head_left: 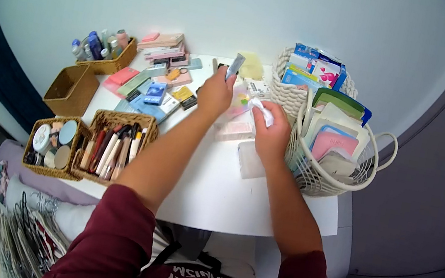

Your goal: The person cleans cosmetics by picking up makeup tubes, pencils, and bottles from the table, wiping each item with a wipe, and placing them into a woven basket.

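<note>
My left hand (216, 94) is closed around a slim, light grey flat piece (235, 65), held upright near the back of the table; its kind is unclear. In my right hand (273, 136) is a crumpled white tissue (262, 112), pinched between thumb and fingers. Under and between both hands lie a pale pink box (234, 131) and a clear flat case (252, 161). To the left of my left hand are a blue small box (155, 93) and a yellow-and-black small box (185, 97), among several cosmetic palettes.
On the right stand a woven rope basket (288, 98) of boxes and a white plastic basket (368, 172) of packets. Along the left are wicker baskets of bottles (105, 66), jars (48, 170) and makeup tubes (148, 120), plus a brown wicker box (69, 89). Stacked palettes (167, 43) sit against the wall.
</note>
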A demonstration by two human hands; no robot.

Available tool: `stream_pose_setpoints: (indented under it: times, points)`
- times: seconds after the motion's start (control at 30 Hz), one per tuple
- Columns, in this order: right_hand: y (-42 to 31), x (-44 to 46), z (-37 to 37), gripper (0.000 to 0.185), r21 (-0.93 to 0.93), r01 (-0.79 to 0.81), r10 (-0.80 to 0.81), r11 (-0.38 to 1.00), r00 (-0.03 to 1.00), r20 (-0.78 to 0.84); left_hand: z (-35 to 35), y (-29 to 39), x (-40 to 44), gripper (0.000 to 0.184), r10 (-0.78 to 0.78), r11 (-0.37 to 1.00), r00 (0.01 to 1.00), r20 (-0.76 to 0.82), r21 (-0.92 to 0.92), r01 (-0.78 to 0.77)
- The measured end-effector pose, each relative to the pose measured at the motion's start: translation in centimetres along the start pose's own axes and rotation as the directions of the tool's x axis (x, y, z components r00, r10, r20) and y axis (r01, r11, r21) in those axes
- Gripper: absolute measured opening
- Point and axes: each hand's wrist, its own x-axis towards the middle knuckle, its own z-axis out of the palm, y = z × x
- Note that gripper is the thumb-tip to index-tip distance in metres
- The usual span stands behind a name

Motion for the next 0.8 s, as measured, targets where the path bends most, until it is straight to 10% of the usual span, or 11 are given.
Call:
stream_pose_setpoints:
  times: [0.07, 0.13, 0.23, 0.47, 0.8]
  points:
    - [-0.5, -0.2, 0.3, 0.018, 0.033, 0.028, -0.029, 0.999, 1.0, 0.013, -1.2, 0.5, -3.2, 0.03, -0.207, 0.901, 0.973, 0.106, -0.365, 0.232]
    - [-0.6, -0.5, 0.5, 0.019, 0.055, 0.08, -0.082, 0.995, 0.996, 0.035, -2.9, 1.2, -6.0, 0.033, -0.325, 0.499, 0.842, 0.431, -0.678, 0.54]
    - [-1.9, -1.6, 0.5, 0.019, 0.063, 0.055, -0.06, 0.997, 0.994, 0.091, -5.2, 0.4, -9.4, 0.042, -0.221, 0.241, 0.791, 0.571, -0.754, 0.611]
    - [-0.7, -2.7, 0.8, 0.02, -0.058, 0.418, -0.416, 0.907, 0.908, 0.048, -5.2, 0.0, -12.3, 0.038, -0.156, 0.235, 0.749, 0.643, -0.713, 0.661]
    - [-1.4, -4.9, 1.4, 0.03, 0.079, 0.415, -0.419, 0.907, 0.86, 0.291, -5.7, 0.3, -12.5, 0.039, -0.222, 0.12, 0.776, 0.591, -0.773, 0.623]
